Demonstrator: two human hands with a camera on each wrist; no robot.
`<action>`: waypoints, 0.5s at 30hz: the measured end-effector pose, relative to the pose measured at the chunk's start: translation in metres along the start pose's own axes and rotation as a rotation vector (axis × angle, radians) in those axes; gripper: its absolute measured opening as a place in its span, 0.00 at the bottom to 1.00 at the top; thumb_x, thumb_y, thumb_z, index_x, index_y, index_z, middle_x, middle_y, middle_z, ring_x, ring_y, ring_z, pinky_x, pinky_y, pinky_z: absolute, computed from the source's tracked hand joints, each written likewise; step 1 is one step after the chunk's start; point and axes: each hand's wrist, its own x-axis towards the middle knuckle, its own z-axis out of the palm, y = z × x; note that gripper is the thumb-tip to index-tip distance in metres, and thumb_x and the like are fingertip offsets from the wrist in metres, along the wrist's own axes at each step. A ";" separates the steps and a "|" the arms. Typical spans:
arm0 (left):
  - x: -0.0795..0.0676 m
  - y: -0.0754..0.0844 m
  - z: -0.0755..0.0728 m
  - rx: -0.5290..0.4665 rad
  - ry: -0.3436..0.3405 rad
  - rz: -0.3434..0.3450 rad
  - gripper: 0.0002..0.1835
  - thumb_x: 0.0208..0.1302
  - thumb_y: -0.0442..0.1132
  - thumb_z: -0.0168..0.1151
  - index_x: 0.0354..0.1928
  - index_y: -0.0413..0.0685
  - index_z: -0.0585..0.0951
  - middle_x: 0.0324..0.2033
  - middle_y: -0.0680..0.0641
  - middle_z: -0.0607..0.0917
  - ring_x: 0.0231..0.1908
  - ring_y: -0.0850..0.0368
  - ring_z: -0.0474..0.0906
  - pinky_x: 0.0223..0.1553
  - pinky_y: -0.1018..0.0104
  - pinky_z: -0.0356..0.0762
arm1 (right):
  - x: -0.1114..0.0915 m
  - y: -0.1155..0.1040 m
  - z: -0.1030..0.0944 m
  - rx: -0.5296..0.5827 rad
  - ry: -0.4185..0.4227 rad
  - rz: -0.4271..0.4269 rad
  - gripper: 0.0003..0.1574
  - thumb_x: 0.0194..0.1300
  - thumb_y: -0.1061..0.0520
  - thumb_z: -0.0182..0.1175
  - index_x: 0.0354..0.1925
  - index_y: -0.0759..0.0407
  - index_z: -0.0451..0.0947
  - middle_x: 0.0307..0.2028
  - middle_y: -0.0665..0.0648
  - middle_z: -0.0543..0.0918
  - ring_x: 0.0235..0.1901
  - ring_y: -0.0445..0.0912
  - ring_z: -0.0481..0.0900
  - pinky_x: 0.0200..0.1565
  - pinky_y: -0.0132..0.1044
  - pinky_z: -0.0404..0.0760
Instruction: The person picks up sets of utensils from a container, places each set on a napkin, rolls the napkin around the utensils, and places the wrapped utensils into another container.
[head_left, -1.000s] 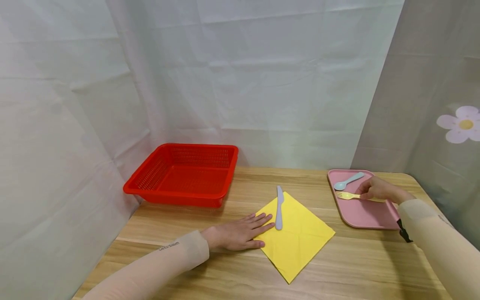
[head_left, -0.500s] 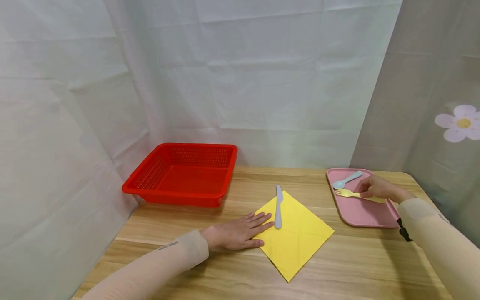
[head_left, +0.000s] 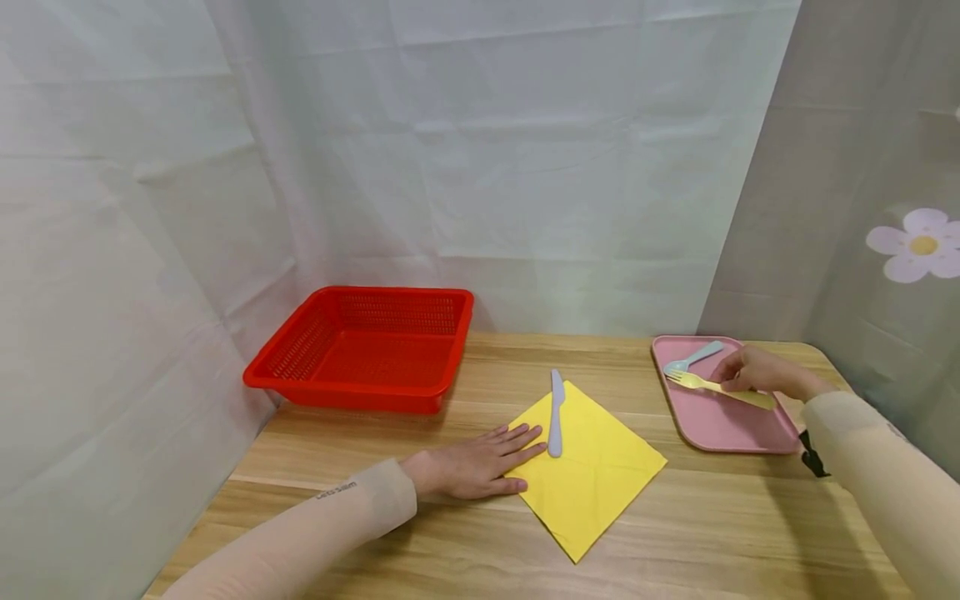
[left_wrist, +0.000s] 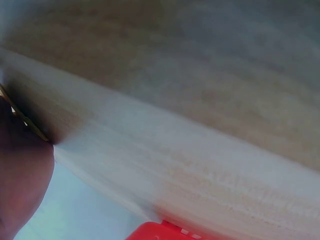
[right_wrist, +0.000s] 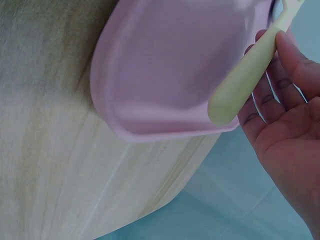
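Observation:
A yellow fork (head_left: 738, 395) is pinched between the thumb and fingers of my right hand (head_left: 759, 372), over the pink tray (head_left: 731, 429). The right wrist view shows its handle (right_wrist: 245, 75) pointing back across the palm. Beneath its tines lies a pale blue spoon (head_left: 703, 352) on the tray. My left hand (head_left: 480, 467) rests flat with spread fingers on the left corner of a folded yellow napkin (head_left: 600, 467). Close to those fingertips, a lavender knife (head_left: 556, 417) lies on the napkin, its blade tip past the upper edge.
A red plastic basket (head_left: 382, 358) stands at the back left of the wooden table (head_left: 480, 550). White curtains (head_left: 525, 167) hang behind and on the left, a grey one with a flower (head_left: 918, 246) on the right. The tray sits near the table's right edge.
The fork has risen a little from the tray and tilted, its tines now overlapping the spoon's bowl. My left hand, the napkin and the knife have stayed put.

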 end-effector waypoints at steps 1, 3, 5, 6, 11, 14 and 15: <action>0.000 0.000 0.000 -0.001 -0.001 0.000 0.38 0.82 0.64 0.33 0.85 0.61 0.42 0.84 0.54 0.38 0.82 0.57 0.33 0.81 0.58 0.39 | -0.001 -0.001 -0.001 0.008 -0.003 0.007 0.11 0.69 0.68 0.62 0.47 0.74 0.83 0.38 0.56 0.83 0.35 0.48 0.71 0.35 0.35 0.72; 0.000 0.000 0.000 0.001 0.000 -0.003 0.38 0.82 0.65 0.33 0.85 0.61 0.42 0.84 0.54 0.39 0.82 0.57 0.34 0.81 0.58 0.38 | -0.002 -0.002 -0.003 0.016 -0.004 0.021 0.14 0.68 0.67 0.62 0.49 0.76 0.83 0.39 0.57 0.84 0.35 0.48 0.71 0.34 0.36 0.72; 0.000 0.001 -0.001 0.004 -0.001 -0.002 0.38 0.82 0.65 0.33 0.85 0.61 0.42 0.84 0.53 0.38 0.82 0.57 0.33 0.81 0.58 0.38 | -0.002 -0.004 -0.005 0.029 -0.005 0.032 0.16 0.68 0.67 0.62 0.51 0.77 0.83 0.40 0.58 0.85 0.34 0.47 0.71 0.34 0.36 0.73; 0.000 0.001 -0.001 0.006 -0.002 -0.001 0.38 0.83 0.64 0.33 0.85 0.61 0.42 0.84 0.53 0.38 0.82 0.57 0.33 0.81 0.58 0.38 | -0.003 -0.004 -0.006 0.037 -0.010 0.039 0.16 0.69 0.67 0.61 0.52 0.77 0.82 0.41 0.58 0.85 0.34 0.47 0.71 0.34 0.36 0.74; -0.001 0.002 -0.002 0.009 0.001 0.003 0.38 0.83 0.63 0.35 0.85 0.60 0.43 0.84 0.52 0.39 0.82 0.56 0.33 0.81 0.58 0.38 | -0.006 -0.008 -0.008 0.077 -0.024 0.030 0.18 0.68 0.69 0.58 0.54 0.78 0.79 0.39 0.56 0.83 0.32 0.45 0.73 0.34 0.36 0.77; -0.001 0.002 -0.002 0.008 0.001 0.002 0.38 0.83 0.63 0.35 0.85 0.60 0.43 0.84 0.52 0.39 0.82 0.56 0.34 0.81 0.58 0.38 | -0.008 -0.010 -0.010 0.108 -0.023 0.031 0.22 0.65 0.70 0.57 0.56 0.79 0.77 0.39 0.55 0.81 0.34 0.46 0.73 0.35 0.37 0.78; -0.001 0.002 -0.002 0.008 0.000 0.002 0.38 0.83 0.63 0.35 0.85 0.60 0.43 0.84 0.52 0.39 0.82 0.56 0.34 0.81 0.58 0.38 | -0.009 -0.011 -0.011 0.115 -0.025 0.031 0.22 0.65 0.70 0.56 0.57 0.79 0.76 0.40 0.55 0.80 0.35 0.46 0.73 0.36 0.38 0.79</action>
